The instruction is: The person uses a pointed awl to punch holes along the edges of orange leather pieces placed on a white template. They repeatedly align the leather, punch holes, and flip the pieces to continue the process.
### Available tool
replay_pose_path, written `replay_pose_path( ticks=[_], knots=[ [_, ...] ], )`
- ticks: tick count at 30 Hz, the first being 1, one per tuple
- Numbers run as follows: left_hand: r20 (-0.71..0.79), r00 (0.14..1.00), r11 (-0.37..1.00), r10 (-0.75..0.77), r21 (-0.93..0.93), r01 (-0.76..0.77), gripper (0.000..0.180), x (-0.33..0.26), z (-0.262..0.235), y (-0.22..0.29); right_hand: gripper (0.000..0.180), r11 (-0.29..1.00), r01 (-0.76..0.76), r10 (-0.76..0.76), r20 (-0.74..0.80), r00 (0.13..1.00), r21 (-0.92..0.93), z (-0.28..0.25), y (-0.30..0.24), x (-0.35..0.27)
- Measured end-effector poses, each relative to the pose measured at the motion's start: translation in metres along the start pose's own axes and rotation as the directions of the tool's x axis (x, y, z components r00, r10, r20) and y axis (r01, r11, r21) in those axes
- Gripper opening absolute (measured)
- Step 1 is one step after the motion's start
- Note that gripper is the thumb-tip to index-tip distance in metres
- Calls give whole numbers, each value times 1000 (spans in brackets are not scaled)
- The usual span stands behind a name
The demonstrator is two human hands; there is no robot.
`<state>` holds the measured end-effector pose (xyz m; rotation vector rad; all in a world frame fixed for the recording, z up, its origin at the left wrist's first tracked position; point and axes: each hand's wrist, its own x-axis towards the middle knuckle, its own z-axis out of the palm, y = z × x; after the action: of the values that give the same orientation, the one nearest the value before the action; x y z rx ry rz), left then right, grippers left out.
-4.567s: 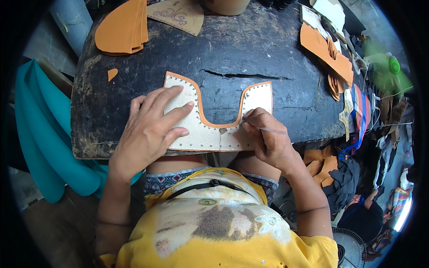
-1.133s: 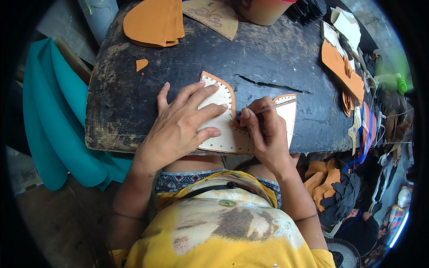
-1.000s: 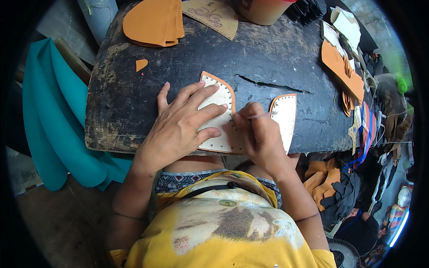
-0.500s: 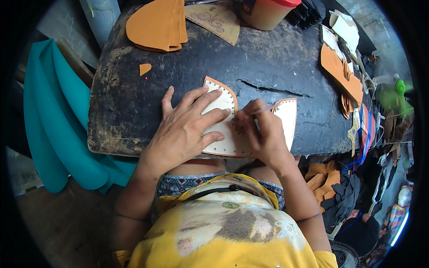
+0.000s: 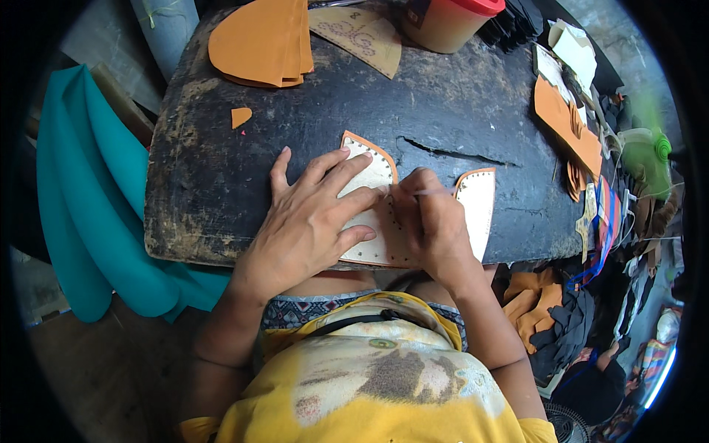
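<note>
Head view. Dark, worn tabletop [image 5: 221, 192] with a crack running across its middle. At its near edge lies a pale leather cutout with orange trim [image 5: 481, 210], U-shaped, with rows of small punched holes along the border.

Left hand [image 5: 310, 221]: flat, fingers spread, palm down, pressing the left lobe of the cutout against the tabletop. Grasps nothing.

Right hand [image 5: 436, 221]: curled over the middle of the cutout, fingers pinched around a thin pale tool [image 5: 434, 193]; the tip is hidden behind the fingers, so its kind cannot be told. The right lobe of the cutout shows bare just beside this hand.

Far side of the tabletop: stack of orange leather pieces [image 5: 262, 40], a tan patterned piece [image 5: 358, 35], a red-lidded container [image 5: 450, 21]. A small orange scrap [image 5: 241, 116] lies apart on the left. Teal cloth [image 5: 88, 199] hangs off the left edge. More orange strips [image 5: 567, 124] at the right.
</note>
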<state>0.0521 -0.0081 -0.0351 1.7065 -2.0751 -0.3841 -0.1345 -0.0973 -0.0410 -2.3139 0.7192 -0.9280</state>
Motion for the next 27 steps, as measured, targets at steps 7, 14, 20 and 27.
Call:
replay_pose_path(
  ticks=[7,14,20,27],
  knots=[
    [4,1000,1000,9,16,-9,40,1,-1,1,8,938,-276,281,6,960,210,-5,8,5],
    [22,1000,999,7,31,-7,43,2,-3,1,11,970,-225,218,85,972,90,-4,8,10],
    [8,1000,999,19,44,-19,43,4,-4,3,7,909,-353,351,53,935,220,-4,12,17],
    [8,999,996,34,83,-35,41,4,-6,6,6,984,-168,163,84,983,65,-3,13,20]
  ],
)
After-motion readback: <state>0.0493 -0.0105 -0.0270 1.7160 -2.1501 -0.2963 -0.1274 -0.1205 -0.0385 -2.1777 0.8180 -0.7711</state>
